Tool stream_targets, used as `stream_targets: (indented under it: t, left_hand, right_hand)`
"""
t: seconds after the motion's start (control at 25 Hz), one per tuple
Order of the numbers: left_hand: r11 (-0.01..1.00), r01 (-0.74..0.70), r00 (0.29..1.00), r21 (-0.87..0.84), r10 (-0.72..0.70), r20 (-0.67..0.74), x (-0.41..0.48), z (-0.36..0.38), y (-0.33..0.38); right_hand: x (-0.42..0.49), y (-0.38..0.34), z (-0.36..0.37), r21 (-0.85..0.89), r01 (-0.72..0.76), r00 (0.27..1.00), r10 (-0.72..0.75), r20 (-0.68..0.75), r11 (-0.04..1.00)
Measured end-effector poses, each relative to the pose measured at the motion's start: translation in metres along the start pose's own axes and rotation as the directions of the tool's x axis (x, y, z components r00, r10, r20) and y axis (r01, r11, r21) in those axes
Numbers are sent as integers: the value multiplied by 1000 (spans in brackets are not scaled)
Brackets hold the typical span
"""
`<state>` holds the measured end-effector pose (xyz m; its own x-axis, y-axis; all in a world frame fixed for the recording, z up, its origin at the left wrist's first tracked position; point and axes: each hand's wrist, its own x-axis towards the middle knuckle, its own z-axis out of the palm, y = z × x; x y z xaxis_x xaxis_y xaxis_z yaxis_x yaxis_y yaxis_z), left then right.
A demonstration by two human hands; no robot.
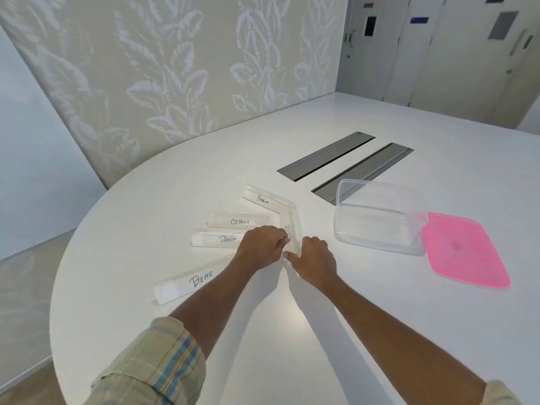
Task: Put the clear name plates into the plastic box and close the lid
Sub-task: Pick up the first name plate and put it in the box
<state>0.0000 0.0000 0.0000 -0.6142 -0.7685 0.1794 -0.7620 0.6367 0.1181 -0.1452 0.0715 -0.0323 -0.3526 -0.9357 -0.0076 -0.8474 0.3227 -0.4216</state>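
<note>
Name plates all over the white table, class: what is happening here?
A person's left hand and right hand both close on the clear acrylic name plate marked Zebra. Four more clear plates, Penguin, Ostrich, Panda and Bear, lie on the white table. The clear plastic box stands open and holds no plates yet; its pink lid lies beside it.

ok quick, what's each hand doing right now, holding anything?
Left hand: fingers closed on the near end of the Zebra name plate.
Right hand: closed on the same plate's near end, from the other side.
</note>
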Motion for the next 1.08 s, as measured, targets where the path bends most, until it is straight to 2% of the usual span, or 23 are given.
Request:
stream_targets:
  t: [0.24,0.44,0.72,0.88,1.0,1.08]
  left_hand:
    - [994,-27,999,-107,30,22,23,13,-17]
    - [992,-73,996,-100,78,47,43,18,-22]
    - [983,-173,983,-63,176,47,62,22,-20]
    - [980,-196,975,-28,198,104,70,25,-24]
    - [981,-187,971,-52,193,144,74,24,-23]
    - [984,-164,970,-71,174,170,76,20,-19]
  right_hand:
    - [1,2,-1,21,-95,994,96,-43,995]
    - [5,9,-7,17,-144,989,144,-30,989]
    - [7,38,-24,-10,-127,991,127,29,992]
    - [12,62,-38,46,-74,995,70,78,996]
    - [14,81,-48,176,-75,990,53,127,981]
    - [15,92,-55,186,-78,990,55,129,979]
